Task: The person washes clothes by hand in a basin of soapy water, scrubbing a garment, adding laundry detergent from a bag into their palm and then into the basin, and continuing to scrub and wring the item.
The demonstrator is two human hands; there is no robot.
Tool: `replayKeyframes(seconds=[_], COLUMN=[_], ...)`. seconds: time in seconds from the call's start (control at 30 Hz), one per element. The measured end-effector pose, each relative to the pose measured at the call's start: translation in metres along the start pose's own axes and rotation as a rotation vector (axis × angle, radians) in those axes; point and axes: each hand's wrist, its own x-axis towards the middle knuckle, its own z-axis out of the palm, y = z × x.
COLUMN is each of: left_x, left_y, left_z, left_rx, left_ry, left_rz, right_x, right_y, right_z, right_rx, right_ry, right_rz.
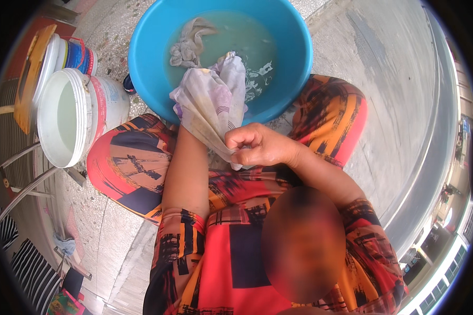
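Observation:
My right hand [256,145] pinches the lower edge of a wet white cloth [209,94] between thumb and fingers. Pale purple patches, thin dark stripes and yellowish stains mark this cloth. My left forearm [187,169] reaches up under it; the cloth covers my left hand, so its grip is hidden. The cloth hangs over the near rim of a large blue plastic basin [142,51]. Cloudy greenish water [256,43] fills the basin's bottom. A greyish wet cloth [189,43] lies bunched in the water at the far left.
A white bucket [110,102] of cloudy water stands left of my knee. Behind it are a blue-labelled bucket [77,57] and a wooden board [33,78]. Metal tube legs [27,189] rise at the left. My bent legs flank the basin on speckled paving [102,220].

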Motion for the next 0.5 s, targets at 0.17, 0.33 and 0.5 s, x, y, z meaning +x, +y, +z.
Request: replayKeyframes(seconds=[0.17,0.33,0.5], left_x=[0.003,0.008,0.015], left_y=[0.01,0.011,-0.006], left_z=[-0.004,-0.009,0.025], left_rx=[-0.224,-0.526,-0.642], left_ry=[-0.016,0.05,0.093], left_rz=[-0.008,-0.126,-0.261], right_x=[0.004,0.008,0.013], right_y=[0.007,0.021,0.027], right_z=[0.007,0.011,-0.001], right_rx=[-0.059,-0.076,0.214], right_ry=[-0.037,0.103,0.377], right_rz=[-0.021,-0.063,-0.099])
